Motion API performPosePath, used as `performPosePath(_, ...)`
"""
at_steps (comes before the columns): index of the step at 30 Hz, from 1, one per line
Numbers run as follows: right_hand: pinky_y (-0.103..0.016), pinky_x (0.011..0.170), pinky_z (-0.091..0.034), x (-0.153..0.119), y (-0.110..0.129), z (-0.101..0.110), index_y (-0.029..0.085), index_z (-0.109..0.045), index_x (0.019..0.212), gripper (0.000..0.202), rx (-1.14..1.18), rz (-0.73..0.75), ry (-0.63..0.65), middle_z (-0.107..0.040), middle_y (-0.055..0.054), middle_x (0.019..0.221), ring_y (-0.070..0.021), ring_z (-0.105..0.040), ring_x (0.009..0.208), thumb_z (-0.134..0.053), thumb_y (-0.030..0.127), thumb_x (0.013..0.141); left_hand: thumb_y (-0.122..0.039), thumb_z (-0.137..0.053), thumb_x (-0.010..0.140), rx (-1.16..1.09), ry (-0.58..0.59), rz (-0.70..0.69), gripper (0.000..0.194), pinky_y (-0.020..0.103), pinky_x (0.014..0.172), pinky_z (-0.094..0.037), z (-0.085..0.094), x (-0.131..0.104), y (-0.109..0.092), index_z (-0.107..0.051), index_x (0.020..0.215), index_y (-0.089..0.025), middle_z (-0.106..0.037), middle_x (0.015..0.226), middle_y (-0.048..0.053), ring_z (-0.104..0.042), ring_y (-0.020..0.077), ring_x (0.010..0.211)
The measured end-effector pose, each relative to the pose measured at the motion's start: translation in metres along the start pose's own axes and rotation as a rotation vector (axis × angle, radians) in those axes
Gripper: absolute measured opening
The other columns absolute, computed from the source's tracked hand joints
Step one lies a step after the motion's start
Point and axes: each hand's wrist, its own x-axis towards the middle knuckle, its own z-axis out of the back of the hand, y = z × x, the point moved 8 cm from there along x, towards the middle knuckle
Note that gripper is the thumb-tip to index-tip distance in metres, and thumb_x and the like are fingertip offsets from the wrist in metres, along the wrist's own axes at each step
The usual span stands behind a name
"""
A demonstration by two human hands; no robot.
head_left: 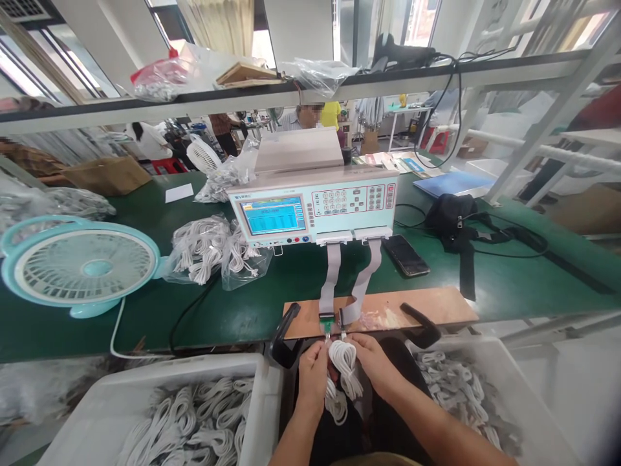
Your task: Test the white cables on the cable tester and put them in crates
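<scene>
- Your left hand (pixel 313 370) and right hand (pixel 371 362) were both closed on one coiled white cable (pixel 343 362), held between them at the near edge of the surface (pixel 242 304).
- The coil hung just below a wooden board (pixel 427 307), where two small connectors (pixel 334 320) sat side by side; each hand pinched a cable end close under them.
- Two grey ribbon cables (pixel 332 268) ran from those connectors up to one tester (pixel 315 204) farther back.
- The tester's blue screen (pixel 273 215) and keypad carried writing too small to read.
- Two white bins (pixel 145 382) of coiled cables flanked you, one left, one right (pixel 533 388).
- One fan (pixel 80 262) stood at the left, and one phone (pixel 405 254) lay right of the ribbons.
</scene>
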Motion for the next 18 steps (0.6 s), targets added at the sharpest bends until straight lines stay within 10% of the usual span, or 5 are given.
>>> performPosePath(18,-0.024,0.057,-0.037,0.002,0.000,0.000,0.014,-0.062,0.062,0.042,0.006,0.074,-0.071,-0.053,0.001,0.057,-0.0143,-0.046,0.057,-0.070,0.056,0.063,-0.056,-0.067,0.061,-0.132,-0.072,0.005,0.042,0.022,0.053,-0.039,-0.001,0.006,-0.013,-0.064,0.062,-0.014,-0.057,0.059,-0.001,-0.050,0.0137,0.057)
